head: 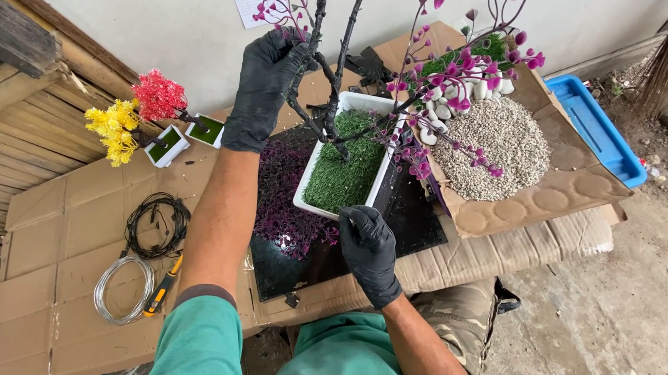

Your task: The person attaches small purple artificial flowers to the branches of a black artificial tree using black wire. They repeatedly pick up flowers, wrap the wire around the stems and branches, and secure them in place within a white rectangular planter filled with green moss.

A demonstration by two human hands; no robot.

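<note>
The tree stands upright in the white pot. Its dark trunk rises from the green turf toward 12 o'clock and splits in two main stems; thin branches with magenta buds spread from it toward 1 and 3 o'clock. The long axis of the pot runs from 7 o'clock, near the person, to 1 o'clock. The pot is in the middle of the scene, on a black sheet that lies over cardboard.

The left hand, in a black glove, is raised with the forearm stretched forward, and its fingers are closed around a stem at the 11 o'clock side of the tree. The right hand, also gloved, is lower, at the near short rim of the pot; its fingers are curled and touch the rim, but I cannot tell if they really grip it.

The pot holds only turf and the tree. A cardboard tray at 2 o'clock holds grey gravel, with white stones at its far edge. Purple foliage lies beside the pot at 9 o'clock. Further left are two small pots with a red and a yellow flower tree, wire coils and a cutter. A blue lid lies at 3 o'clock.
</note>
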